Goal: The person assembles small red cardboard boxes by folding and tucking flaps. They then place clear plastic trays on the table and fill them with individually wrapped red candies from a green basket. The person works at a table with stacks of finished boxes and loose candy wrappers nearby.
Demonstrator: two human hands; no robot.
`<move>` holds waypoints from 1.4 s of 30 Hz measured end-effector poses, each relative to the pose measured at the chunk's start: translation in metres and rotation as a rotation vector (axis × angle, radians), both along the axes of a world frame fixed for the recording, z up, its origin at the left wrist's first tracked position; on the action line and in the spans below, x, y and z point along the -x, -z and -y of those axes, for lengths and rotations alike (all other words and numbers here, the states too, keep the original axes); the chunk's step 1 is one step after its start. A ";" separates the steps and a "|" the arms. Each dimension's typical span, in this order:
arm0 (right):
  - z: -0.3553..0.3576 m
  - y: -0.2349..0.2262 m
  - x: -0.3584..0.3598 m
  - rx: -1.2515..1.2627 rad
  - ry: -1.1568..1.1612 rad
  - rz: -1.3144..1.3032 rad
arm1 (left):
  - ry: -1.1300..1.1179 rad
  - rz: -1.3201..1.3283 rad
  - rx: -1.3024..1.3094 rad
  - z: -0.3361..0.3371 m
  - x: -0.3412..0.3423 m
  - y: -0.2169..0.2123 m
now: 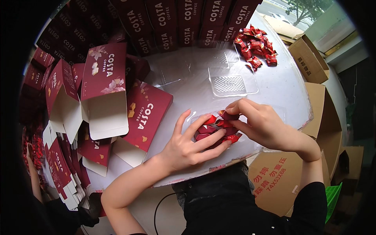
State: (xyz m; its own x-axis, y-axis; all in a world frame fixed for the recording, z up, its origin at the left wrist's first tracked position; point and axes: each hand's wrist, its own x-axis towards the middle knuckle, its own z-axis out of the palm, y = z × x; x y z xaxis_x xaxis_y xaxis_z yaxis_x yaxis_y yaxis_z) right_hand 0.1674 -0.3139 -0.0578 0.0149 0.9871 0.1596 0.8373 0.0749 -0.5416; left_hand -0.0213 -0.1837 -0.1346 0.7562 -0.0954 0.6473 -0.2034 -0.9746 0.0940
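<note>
Near the front edge of the table, a cluster of small red and maroon wrapped sweets (204, 131) sits under my hands, apparently in a clear plastic tray whose outline is mostly hidden. My left hand (188, 148) lies over the cluster with its fingers spread, fingertips touching the wrappers. From the right, my right hand (260, 121) pinches one dark red wrapped sweet (227, 115) between thumb and fingers at the cluster's top edge. Just beyond them lies a clear plastic tray (253, 83) with a dimpled floor.
Open maroon cartons (103, 72) crowd the table's left side, above flattened cartons (58, 168). Stacked maroon boxes (164, 15) wall the back. A heap of red wrapped sweets (256, 45) lies far right. Brown cardboard boxes (282, 180) stand beside the table. Another person's arm (34, 176) shows at far left.
</note>
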 end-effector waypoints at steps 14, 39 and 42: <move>0.003 -0.001 -0.006 -0.106 0.002 0.214 | 0.030 -0.022 0.014 -0.002 0.002 0.004; 0.110 0.015 -0.059 -0.112 0.453 0.514 | 0.050 -0.044 0.082 -0.002 -0.011 -0.008; 0.105 0.022 -0.062 -0.120 0.452 0.469 | 0.034 -0.040 0.085 0.000 -0.008 -0.009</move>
State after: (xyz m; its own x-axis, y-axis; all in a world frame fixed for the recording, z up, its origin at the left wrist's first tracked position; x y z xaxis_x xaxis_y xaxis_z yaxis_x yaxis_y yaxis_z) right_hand 0.2295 -0.4186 -0.0801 0.3252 0.8751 0.3585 0.9456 -0.3016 -0.1215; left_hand -0.0132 -0.1833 -0.1257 0.7789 -0.0671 0.6235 -0.2304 -0.9553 0.1850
